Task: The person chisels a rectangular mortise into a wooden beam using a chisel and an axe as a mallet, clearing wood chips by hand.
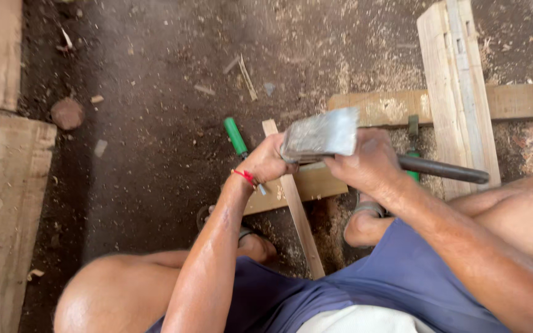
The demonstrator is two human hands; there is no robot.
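Note:
My right hand point(371, 163) grips a hammer with a big square grey metal head point(322, 134) and a dark handle point(445, 169) that sticks out to the right. My left hand point(266, 161), with a red thread at the wrist, is closed around something under the hammer head; what it holds is hidden. A thin wooden strip point(297, 213) runs from under my hands down between my knees, across a short flat board point(313, 185). A green-handled tool point(235, 137) lies on the ground just left of my left hand.
Dirt floor strewn with sawdust and chips. A pale plank point(454, 86) leans over a wooden beam point(525, 100) at upper right. Boards point(20, 185) line the left edge. A round stone-like lump point(67, 113) lies upper left. My sandalled feet point(365, 225) rest beside the strip.

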